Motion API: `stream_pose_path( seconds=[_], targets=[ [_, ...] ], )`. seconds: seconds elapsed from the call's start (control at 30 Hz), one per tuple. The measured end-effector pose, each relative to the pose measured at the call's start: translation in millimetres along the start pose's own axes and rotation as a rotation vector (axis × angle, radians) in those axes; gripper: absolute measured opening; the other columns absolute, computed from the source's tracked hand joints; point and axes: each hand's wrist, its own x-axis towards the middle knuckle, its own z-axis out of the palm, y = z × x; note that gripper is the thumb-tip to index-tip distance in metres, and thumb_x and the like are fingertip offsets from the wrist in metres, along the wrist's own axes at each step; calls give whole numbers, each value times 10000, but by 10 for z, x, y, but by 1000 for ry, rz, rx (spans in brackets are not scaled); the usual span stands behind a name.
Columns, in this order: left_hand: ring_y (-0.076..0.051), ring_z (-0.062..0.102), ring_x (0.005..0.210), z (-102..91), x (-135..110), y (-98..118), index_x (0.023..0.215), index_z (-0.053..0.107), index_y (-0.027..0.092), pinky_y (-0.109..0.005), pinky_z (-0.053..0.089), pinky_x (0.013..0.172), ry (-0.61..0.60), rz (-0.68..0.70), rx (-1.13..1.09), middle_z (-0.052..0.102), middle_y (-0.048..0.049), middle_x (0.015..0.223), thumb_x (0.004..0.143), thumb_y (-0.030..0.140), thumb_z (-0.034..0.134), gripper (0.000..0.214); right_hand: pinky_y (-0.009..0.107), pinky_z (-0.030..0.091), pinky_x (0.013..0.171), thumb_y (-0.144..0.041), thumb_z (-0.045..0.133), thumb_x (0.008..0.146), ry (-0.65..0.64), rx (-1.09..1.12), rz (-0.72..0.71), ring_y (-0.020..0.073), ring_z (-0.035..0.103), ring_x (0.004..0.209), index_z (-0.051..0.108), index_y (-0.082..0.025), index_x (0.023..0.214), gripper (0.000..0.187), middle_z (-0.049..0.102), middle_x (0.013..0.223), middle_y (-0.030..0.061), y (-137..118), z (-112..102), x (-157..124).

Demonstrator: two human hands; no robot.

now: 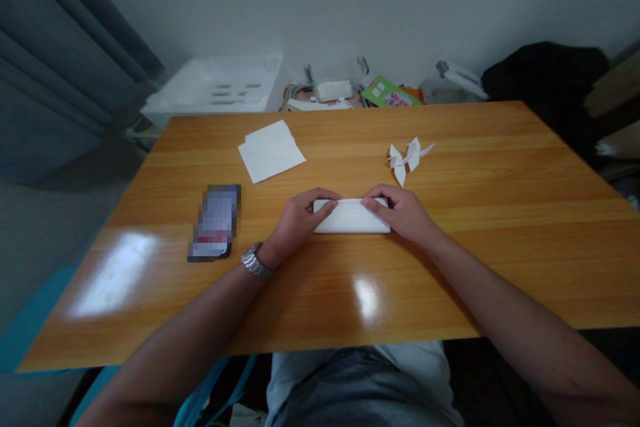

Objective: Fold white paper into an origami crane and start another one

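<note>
A folded white sheet of paper [350,219], now a long narrow rectangle, is held just over or on the wooden table in front of me. My left hand [307,217] grips its left end, thumb on the near face and fingers along the top edge. At the other end my right hand [400,210] pinches it the same way, thumb pressed on the paper. Most fingertips are hidden behind the sheet. Beyond my right hand lie folded paper figures, like origami cranes [407,159]. Farther left rest loose white paper sheets [273,152].
A phone [215,221], blurred out, lies on the table [500,213] left of my hands. Behind the far edge stand a white plastic tray [215,83], a green booklet [387,91] and assorted clutter. A dark cloth or bag [545,83] sits at the back right.
</note>
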Motion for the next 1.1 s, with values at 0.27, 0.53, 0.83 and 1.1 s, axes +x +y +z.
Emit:
stream_pose_path(
  seconds=[0.27, 0.53, 0.83, 1.1],
  targets=[
    [-116, 557, 637, -1, 5, -5, 1006, 794, 192, -240, 417, 596, -8, -8, -13, 782, -31, 912, 938, 306, 667, 183, 283, 415, 626, -446, 660, 926, -8, 1, -12, 171, 611, 700, 745, -197, 883, 266, 744, 825, 31, -21, -3, -1],
    [-105, 514, 603, 9, 3, -39, 1005, 797, 203, -238, 389, 575, 6, -1, -20, 779, -18, 892, 938, 308, 676, 174, 284, 411, 613, -457, 660, 928, -13, -14, 5, 167, 590, 677, 753, -200, 895, 275, 745, 825, 30, -3, -4, -5],
    [-113, 515, 600, 4, 2, -15, 1012, 792, 198, -239, 400, 570, 3, -10, 2, 774, -25, 877, 937, 311, 663, 188, 283, 410, 613, -451, 664, 925, -4, -22, -10, 168, 602, 681, 754, -199, 885, 270, 746, 818, 29, -17, -1, -5],
    [-112, 518, 606, 6, 5, -20, 1007, 786, 200, -241, 411, 590, 4, -11, 2, 770, -22, 887, 932, 304, 669, 173, 281, 387, 594, -446, 660, 928, -12, -42, -12, 157, 578, 652, 748, -204, 886, 261, 735, 796, 20, -15, -9, -1]
  ],
)
